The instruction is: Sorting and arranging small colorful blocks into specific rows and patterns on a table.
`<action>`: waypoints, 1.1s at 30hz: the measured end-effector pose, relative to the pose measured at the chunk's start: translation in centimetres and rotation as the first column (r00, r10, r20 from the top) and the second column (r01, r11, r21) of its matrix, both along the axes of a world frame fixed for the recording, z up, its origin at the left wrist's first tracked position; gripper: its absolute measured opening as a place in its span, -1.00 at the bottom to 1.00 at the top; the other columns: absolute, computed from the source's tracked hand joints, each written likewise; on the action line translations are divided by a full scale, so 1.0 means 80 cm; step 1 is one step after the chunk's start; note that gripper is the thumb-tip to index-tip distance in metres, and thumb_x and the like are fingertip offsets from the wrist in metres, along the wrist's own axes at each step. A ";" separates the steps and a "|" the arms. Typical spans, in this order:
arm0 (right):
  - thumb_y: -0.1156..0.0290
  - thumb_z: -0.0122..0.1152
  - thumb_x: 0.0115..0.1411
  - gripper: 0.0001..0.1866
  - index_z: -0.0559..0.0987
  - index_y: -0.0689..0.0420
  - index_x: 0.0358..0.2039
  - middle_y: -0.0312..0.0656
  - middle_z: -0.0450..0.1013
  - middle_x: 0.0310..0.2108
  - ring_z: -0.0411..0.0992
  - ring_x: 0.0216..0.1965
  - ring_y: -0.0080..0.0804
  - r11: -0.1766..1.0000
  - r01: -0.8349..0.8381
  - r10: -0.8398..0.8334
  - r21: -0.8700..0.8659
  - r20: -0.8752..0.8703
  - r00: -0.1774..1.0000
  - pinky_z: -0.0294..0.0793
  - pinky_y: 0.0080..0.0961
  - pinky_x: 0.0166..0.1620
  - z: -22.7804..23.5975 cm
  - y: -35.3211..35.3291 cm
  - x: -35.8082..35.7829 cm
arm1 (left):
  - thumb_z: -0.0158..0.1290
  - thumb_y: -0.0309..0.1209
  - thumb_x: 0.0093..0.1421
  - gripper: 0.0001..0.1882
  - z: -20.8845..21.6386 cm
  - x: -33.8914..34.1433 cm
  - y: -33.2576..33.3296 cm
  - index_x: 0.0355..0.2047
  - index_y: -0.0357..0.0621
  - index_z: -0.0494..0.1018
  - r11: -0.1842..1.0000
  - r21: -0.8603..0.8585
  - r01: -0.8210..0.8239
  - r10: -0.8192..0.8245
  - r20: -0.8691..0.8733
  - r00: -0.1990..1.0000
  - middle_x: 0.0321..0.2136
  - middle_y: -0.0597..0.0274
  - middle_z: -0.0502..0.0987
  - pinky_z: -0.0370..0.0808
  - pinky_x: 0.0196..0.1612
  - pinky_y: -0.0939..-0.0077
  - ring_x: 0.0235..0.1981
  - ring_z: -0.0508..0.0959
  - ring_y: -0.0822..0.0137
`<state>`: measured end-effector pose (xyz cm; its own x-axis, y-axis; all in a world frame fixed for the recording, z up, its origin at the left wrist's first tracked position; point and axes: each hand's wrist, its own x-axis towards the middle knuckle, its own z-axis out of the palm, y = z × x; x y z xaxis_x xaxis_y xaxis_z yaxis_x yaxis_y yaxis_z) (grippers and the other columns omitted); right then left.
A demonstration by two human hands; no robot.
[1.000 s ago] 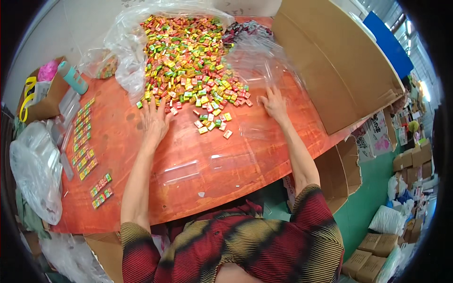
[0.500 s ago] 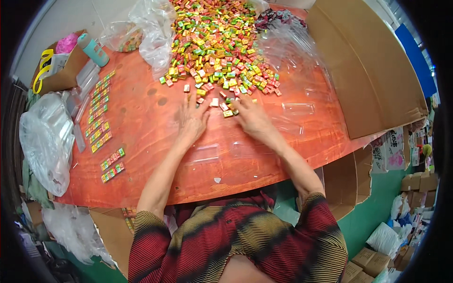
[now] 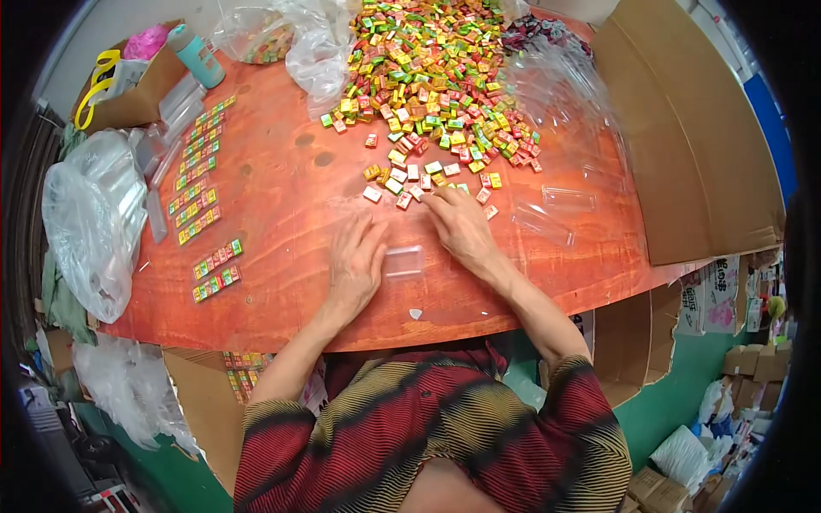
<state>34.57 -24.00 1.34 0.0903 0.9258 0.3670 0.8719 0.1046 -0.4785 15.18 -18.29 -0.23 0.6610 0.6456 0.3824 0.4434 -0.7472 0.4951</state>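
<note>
A red tabletop (image 3: 282, 197) stands over green flooring (image 3: 641, 419), seen at four o'clock; a cardboard panel (image 3: 693, 128) rises at two. Small oblong boxes (image 3: 428, 81) in yellow, red and green heap toward twelve, their long axes pointing every which way. The right hand (image 3: 462, 227) bends its fingers at the nearest ones; whether they pinch, I cannot tell. The left hand's (image 3: 355, 261) fingers lie slightly apart, beside a clear tray (image 3: 406, 262).
</note>
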 end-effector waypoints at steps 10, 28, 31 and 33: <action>0.43 0.00 0.02 -0.85 0.43 0.24 -0.42 -0.04 0.35 -0.37 0.37 -0.36 -0.11 1.000 -0.014 0.013 0.020 0.065 0.998 0.37 -0.27 -0.35 -0.028 0.059 -0.033 | 0.08 -0.47 -0.03 -0.76 -0.025 0.047 0.070 -0.29 -0.19 0.43 0.996 0.058 -0.072 0.069 0.062 0.996 -0.42 0.06 0.36 0.35 -0.30 0.24 -0.35 0.40 0.06; 0.59 -0.02 -0.04 -0.70 0.40 0.20 -0.21 -0.01 0.31 -0.34 0.31 -0.24 -0.05 0.997 -0.005 -0.008 -0.077 -0.164 0.986 0.32 -0.27 -0.22 -0.035 0.047 -0.012 | 0.05 -0.57 -0.08 -0.67 -0.006 0.062 0.060 -0.22 -0.17 0.38 0.982 -0.189 -0.007 0.014 0.034 0.999 -0.37 0.02 0.35 0.37 -0.24 0.26 -0.30 0.41 0.02; 0.62 -0.03 -0.04 -0.68 0.41 0.20 -0.21 0.00 0.32 -0.30 0.32 -0.23 -0.06 0.998 -0.039 0.032 -0.040 -0.153 0.988 0.32 -0.29 -0.20 -0.034 0.048 -0.013 | 0.05 -0.60 -0.11 -0.64 -0.005 0.066 0.062 -0.23 -0.14 0.41 0.972 -0.232 0.023 -0.015 0.036 0.999 -0.36 -0.02 0.35 0.37 -0.23 0.20 -0.29 0.42 0.00; 0.63 -0.04 -0.05 -0.67 0.42 0.20 -0.20 0.00 0.32 -0.27 0.32 -0.22 -0.07 0.997 -0.080 0.082 0.016 -0.167 0.983 0.33 -0.30 -0.19 -0.031 0.043 -0.014 | 0.06 -0.58 -0.10 -0.61 -0.005 0.058 0.060 -0.18 -0.11 0.38 0.974 -0.214 0.076 -0.064 0.063 0.996 -0.34 0.02 0.35 0.37 -0.22 0.25 -0.28 0.41 0.03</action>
<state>33.45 -20.52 -1.16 0.0761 0.9291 0.3618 0.7679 0.1768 -0.6157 19.79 -13.46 -0.63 0.6890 0.6699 0.2767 0.3610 -0.6483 0.6704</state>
